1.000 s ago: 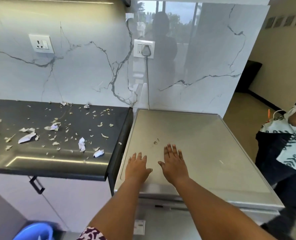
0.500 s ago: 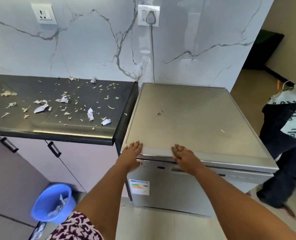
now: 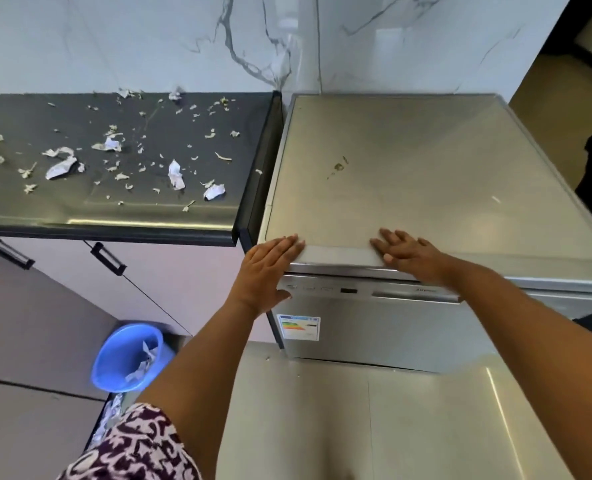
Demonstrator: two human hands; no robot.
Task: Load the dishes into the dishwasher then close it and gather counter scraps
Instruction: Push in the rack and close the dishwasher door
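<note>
Both hands lay flat with straight fingers: my left hand [image 3: 266,271] over the front left corner of the closed stainless-steel dishwasher [image 3: 408,188], my right hand [image 3: 412,255] on its front top edge. Its door carried a coloured energy label [image 3: 298,327], unreadable. Torn paper scraps [image 3: 114,157] littered the dark worktop [image 3: 156,220] beside it.

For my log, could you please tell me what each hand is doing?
Left hand: open, fingers flat on the silver dishwasher's front edge.
Right hand: open, likewise.
</note>
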